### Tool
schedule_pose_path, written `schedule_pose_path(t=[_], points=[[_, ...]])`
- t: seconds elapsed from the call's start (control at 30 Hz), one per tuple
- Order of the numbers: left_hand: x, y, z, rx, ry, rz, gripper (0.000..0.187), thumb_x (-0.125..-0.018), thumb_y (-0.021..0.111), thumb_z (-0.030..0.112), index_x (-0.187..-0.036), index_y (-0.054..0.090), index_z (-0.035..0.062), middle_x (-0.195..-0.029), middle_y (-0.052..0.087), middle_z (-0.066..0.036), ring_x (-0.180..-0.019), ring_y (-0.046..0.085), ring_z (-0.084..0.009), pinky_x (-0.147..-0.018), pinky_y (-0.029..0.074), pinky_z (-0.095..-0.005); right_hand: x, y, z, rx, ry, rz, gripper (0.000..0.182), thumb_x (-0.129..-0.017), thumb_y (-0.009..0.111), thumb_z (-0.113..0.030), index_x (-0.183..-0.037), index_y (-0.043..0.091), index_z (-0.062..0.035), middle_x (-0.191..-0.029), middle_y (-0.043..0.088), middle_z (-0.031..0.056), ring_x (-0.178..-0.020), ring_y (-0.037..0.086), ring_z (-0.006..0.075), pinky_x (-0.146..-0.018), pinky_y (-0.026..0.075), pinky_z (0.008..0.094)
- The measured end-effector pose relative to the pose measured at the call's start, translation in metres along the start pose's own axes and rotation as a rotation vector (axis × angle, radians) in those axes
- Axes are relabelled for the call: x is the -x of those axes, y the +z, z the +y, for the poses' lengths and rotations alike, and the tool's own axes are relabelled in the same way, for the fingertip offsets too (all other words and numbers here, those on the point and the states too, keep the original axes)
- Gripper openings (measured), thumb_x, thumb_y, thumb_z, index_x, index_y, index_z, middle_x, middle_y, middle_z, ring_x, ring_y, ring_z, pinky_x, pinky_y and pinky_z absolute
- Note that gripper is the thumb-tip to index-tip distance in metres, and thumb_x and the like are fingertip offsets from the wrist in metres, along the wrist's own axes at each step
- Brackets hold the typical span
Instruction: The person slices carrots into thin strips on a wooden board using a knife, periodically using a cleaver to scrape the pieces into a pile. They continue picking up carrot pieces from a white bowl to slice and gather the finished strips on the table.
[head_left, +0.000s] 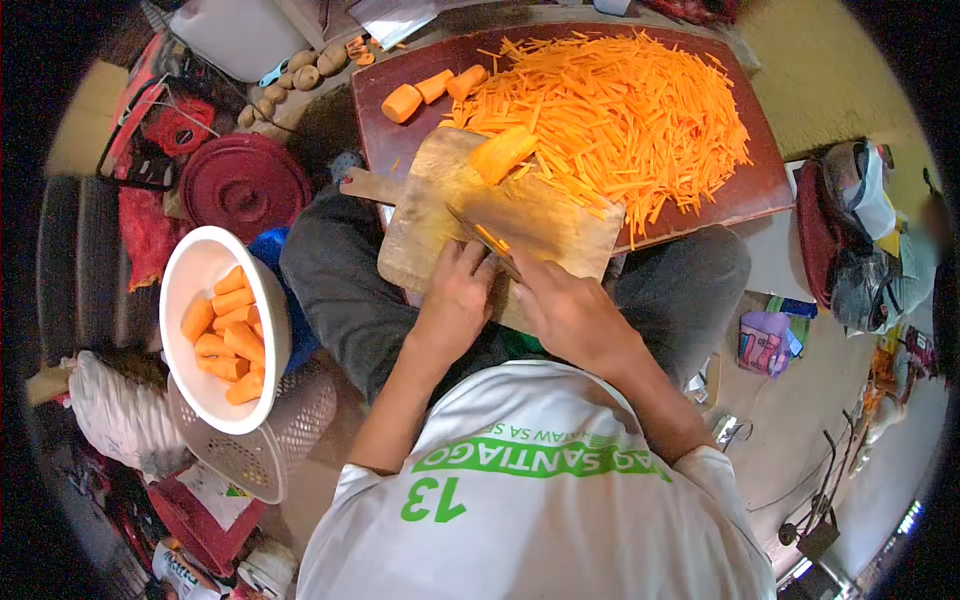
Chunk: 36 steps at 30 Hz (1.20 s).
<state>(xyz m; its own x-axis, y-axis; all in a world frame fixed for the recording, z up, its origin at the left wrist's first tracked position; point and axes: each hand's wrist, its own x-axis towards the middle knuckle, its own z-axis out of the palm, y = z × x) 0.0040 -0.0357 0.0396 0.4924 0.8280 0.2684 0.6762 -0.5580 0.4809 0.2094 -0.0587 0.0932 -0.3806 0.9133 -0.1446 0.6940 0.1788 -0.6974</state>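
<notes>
A wooden cutting board (425,235) rests across the lap, its near part behind my hands. My right hand (565,310) is closed around a knife (468,222), whose blade points up and left over the board. Beside the blade lie thin carrot slices (491,240). My left hand (462,288) is at the board's near side with fingers curled close to the blade; anything under them is hidden. A thick peeled carrot piece (503,155) sits on the board's far part. Beyond it, a large heap of carrot sticks (620,120) spills onto the board's edge.
The heap lies on a dark red tabletop (740,190), with several carrot chunks (403,103) at its left. A white basin (180,255) of carrot pieces (240,340) stands at left, above a perforated basket (300,430). Behind is a maroon lid (245,185); potatoes (305,75) lie farther back.
</notes>
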Motion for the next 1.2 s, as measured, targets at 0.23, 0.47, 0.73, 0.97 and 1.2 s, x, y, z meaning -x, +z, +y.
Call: schedule_pose_path(t=[0.23, 0.47, 0.73, 0.97, 1.2], points=[[0.001, 0.006, -0.004, 0.045, -0.006, 0.028, 0.042, -0.077, 0.072, -0.003, -0.119, 0.071, -0.0053, -0.121, 0.063, -0.021, -0.107, 0.057, -0.0441, -0.096, 0.052, -0.0496, 0.021, -0.018, -0.011, -0.073, 0.141, -0.125, 0.049, -0.107, 0.057, -0.017, -0.153, 0.048, -0.0010, -0.126, 0.069, 0.0335, -0.114, 0.067, 0.0526, -0.097, 0.055, 0.0569], [0.000, 0.004, -0.005, 0.001, 0.009, 0.032, 0.040, -0.079, 0.071, 0.000, -0.118, 0.071, -0.0068, -0.119, 0.062, -0.021, -0.106, 0.056, -0.0439, -0.094, 0.053, -0.0504, 0.005, -0.017, -0.012, -0.022, 0.123, -0.084, 0.045, -0.107, 0.059, -0.016, -0.148, 0.049, -0.0017, -0.122, 0.071, 0.0300, -0.110, 0.069, 0.0511, -0.092, 0.056, 0.0549], [0.000, -0.002, 0.001, 0.025, -0.009, -0.027, 0.043, -0.075, 0.074, -0.001, -0.118, 0.069, -0.0081, -0.119, 0.062, -0.022, -0.109, 0.057, -0.0436, -0.097, 0.053, -0.0501, -0.004, -0.003, 0.001, -0.013, 0.007, 0.004, 0.042, -0.107, 0.060, -0.015, -0.146, 0.052, -0.0020, -0.121, 0.070, 0.0301, -0.110, 0.069, 0.0497, -0.091, 0.057, 0.0549], [0.006, -0.001, -0.006, 0.074, 0.012, -0.018, 0.039, -0.080, 0.071, 0.000, -0.119, 0.070, -0.0083, -0.121, 0.064, -0.022, -0.108, 0.059, -0.0422, -0.098, 0.054, -0.0493, 0.030, -0.018, -0.010, -0.104, 0.067, -0.066, 0.044, -0.107, 0.059, -0.017, -0.147, 0.052, -0.0011, -0.121, 0.070, 0.0321, -0.110, 0.069, 0.0502, -0.092, 0.056, 0.0552], [0.005, -0.006, -0.005, 0.053, 0.046, -0.041, 0.033, -0.084, 0.068, 0.002, -0.116, 0.072, -0.0081, -0.118, 0.066, -0.020, -0.109, 0.060, -0.0398, -0.098, 0.054, -0.0475, 0.001, -0.001, -0.006, 0.007, -0.013, 0.010, 0.045, -0.106, 0.061, -0.017, -0.147, 0.050, -0.0020, -0.115, 0.071, 0.0313, -0.107, 0.070, 0.0504, -0.089, 0.056, 0.0567]])
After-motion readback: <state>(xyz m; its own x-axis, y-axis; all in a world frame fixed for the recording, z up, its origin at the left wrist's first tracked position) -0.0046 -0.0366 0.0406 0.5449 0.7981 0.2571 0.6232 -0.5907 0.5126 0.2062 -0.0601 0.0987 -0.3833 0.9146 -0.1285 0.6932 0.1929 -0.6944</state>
